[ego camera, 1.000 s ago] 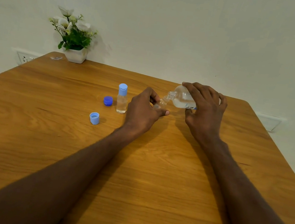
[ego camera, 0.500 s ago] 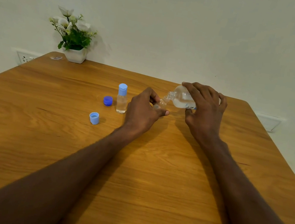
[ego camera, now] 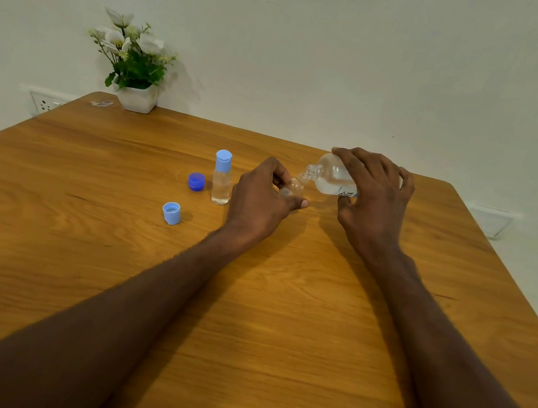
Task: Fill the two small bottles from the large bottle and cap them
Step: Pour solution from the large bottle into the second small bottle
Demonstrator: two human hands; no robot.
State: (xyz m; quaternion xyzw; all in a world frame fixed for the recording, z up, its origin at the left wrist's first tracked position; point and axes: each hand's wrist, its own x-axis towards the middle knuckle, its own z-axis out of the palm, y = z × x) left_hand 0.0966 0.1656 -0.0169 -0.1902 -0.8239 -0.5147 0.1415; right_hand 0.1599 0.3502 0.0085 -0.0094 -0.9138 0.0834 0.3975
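My right hand (ego camera: 374,198) grips the large clear bottle (ego camera: 330,177), tipped on its side with its open neck pointing left and down. The neck meets the mouth of a small clear bottle (ego camera: 292,186), which my left hand (ego camera: 261,199) holds; most of that bottle is hidden behind my fingers. A second small bottle (ego camera: 222,178) with a light blue cap stands upright to the left. On the wooden table (ego camera: 82,246) lie a dark blue cap (ego camera: 196,182) and a light blue cap (ego camera: 171,213).
A white pot of flowers (ego camera: 133,74) stands at the table's far left corner, with a small clear scrap (ego camera: 101,103) beside it. Wall sockets (ego camera: 45,102) sit behind the left edge. The table's right edge runs diagonally close to my right forearm.
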